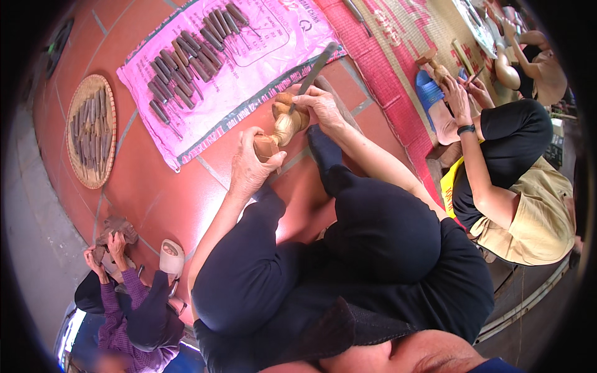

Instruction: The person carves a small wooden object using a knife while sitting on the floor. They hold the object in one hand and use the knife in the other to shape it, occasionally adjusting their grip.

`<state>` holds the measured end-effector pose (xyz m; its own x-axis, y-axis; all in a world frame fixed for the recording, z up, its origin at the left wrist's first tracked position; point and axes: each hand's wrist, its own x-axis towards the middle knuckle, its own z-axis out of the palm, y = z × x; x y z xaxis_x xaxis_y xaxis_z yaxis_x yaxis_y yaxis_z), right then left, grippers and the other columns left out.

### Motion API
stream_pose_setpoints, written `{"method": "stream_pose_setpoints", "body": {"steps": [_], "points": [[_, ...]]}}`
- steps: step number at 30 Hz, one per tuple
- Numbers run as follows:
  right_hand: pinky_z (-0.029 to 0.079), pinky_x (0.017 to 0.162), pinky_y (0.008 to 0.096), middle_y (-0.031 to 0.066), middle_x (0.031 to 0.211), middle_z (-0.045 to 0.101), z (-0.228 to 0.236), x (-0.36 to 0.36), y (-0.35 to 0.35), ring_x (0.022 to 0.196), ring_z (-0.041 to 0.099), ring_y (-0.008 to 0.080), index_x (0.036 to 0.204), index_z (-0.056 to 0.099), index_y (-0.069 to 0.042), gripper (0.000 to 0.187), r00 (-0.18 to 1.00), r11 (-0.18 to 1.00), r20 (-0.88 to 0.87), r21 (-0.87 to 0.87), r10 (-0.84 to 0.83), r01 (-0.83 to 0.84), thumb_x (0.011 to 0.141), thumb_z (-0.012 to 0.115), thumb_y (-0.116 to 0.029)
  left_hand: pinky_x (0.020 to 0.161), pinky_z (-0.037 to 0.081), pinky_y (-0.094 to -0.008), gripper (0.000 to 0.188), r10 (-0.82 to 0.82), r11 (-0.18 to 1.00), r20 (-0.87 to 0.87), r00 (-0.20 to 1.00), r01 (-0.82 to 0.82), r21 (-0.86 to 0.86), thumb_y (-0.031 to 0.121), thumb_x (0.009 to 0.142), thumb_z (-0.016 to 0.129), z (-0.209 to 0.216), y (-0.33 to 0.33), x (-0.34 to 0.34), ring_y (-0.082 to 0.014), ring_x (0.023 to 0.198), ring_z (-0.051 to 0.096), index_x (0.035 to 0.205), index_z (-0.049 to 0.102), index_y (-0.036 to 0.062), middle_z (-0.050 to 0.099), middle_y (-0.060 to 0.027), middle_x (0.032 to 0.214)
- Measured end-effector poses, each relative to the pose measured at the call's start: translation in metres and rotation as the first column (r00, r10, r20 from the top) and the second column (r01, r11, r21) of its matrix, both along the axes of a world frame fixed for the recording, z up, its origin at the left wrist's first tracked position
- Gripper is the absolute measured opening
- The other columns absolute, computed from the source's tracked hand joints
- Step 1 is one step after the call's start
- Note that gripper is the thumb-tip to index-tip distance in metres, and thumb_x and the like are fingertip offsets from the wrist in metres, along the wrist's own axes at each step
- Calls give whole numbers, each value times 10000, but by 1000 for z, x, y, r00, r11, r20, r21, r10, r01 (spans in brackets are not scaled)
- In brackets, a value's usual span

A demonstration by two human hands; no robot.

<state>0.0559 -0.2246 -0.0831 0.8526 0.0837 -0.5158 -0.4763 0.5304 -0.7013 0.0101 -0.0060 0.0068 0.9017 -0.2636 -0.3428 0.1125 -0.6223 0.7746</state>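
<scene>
A carved wooden figure (286,129), pale and rounded in the middle with a browner block-like base, lies tilted between my hands above the tiles. My left hand (246,163) is closed around the base, thumb on the near side. Closed on a long, dark, flat file (319,67), my right hand (322,109) rests at the figure's upper end. The lower end of the file lies against the wood there, while its other end points up and to the right. My right fingers partly hide the file and the top of the figure.
Many dark-handled carving tools lie in rows on a pink printed sack (140,74). More fill a round woven tray (76,166) at the left. A red mat (373,74) lies to the right. Co-workers sit at right and lower left, handling wooden pieces.
</scene>
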Motion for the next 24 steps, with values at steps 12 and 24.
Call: {"method": "stream_pose_setpoints", "body": {"steps": [12, 24], "points": [[479, 867, 291, 53, 946, 665, 17, 0, 0, 929, 624, 153, 856, 640, 0, 120, 995, 985, 39, -141, -92, 97, 793, 721, -61, 845, 489, -406, 645, 45, 998, -23, 999, -46, -53, 349, 700, 799, -9, 4, -1, -295, 992, 598, 1192, 481, 80, 547, -144, 1079], [487, 838, 293, 55, 911, 655, 58, -6, -3, 868, 617, 142, 918, 613, -25, 184, 948, 929, 287, -368, 139, -25, 758, 697, 10, 884, 490, -429, 664, 77, 994, -54, 996, -81, -77, 342, 696, 795, -8, 3, -1, -341, 1034, 589, 1211, 473, 71, 527, -168, 1147]]}}
